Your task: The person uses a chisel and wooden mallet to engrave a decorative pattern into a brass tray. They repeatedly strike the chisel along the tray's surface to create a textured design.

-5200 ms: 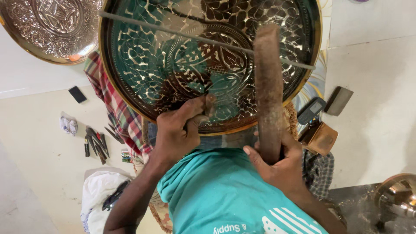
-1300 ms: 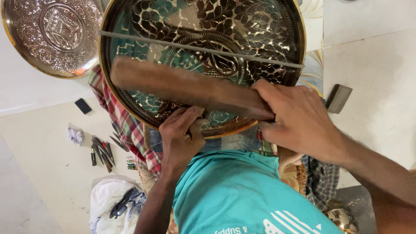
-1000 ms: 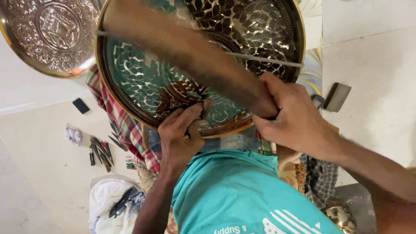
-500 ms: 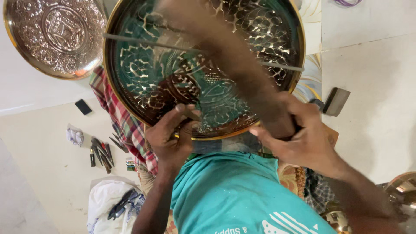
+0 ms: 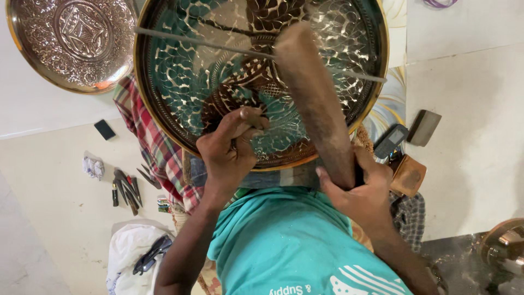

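Left hand [image 5: 232, 147] pinched shut on small punch tool [image 5: 236, 143], tip on big engraved tray [image 5: 185, 93] propped at lap; right hand [image 5: 363, 188] clamped round wooden mallet [image 5: 316, 104], raised over tray

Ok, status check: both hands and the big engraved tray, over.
Left hand pinching a small tool tip-down on the engraved tray. Right hand gripping the wooden mallet, raised over the tray. Thin rod lies across the tray.

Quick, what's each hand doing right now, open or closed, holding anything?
Left hand: closed on a thin metal punch, pressed to the large round engraved brass tray.
Right hand: closed around a long brown wooden mallet.
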Demonstrator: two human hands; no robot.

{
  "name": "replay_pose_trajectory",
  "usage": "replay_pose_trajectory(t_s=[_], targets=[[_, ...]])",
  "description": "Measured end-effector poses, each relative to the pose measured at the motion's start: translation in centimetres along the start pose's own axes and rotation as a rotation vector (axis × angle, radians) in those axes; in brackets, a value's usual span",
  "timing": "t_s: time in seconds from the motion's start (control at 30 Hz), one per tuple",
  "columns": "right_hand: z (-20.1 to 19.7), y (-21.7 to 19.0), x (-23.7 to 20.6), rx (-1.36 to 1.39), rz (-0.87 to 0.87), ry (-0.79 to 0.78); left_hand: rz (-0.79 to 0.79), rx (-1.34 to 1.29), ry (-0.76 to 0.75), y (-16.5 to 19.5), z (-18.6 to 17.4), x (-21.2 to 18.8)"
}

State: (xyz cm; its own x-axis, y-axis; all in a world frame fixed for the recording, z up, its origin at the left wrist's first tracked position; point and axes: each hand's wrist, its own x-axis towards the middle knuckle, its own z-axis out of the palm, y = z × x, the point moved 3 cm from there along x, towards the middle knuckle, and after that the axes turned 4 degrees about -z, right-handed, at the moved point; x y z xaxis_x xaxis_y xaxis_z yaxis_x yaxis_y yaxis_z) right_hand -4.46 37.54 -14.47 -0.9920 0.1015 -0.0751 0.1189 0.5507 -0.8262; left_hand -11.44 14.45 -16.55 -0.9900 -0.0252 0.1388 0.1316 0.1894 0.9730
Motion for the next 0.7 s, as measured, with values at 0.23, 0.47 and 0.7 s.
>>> replay_pose_trajectory(t_s=[0.23, 0.47, 0.7], targets=[[-2.4, -3.3, 4.5, -0.265, -0.143, -0.258, 0.005, 0.036, -0.002, -0.8, 0.1, -0.4], [-3.7, -8.2, 8.1, -0.211, -0.305, -0.443, 0.048, 0.067, -0.011, -0.4, -0.3, -0.4], [-4.3, -11.8, 9.9, -0.844, -0.354, -0.638, 0.035, 0.197, 0.041, -1.2, -0.7, -0.6]])
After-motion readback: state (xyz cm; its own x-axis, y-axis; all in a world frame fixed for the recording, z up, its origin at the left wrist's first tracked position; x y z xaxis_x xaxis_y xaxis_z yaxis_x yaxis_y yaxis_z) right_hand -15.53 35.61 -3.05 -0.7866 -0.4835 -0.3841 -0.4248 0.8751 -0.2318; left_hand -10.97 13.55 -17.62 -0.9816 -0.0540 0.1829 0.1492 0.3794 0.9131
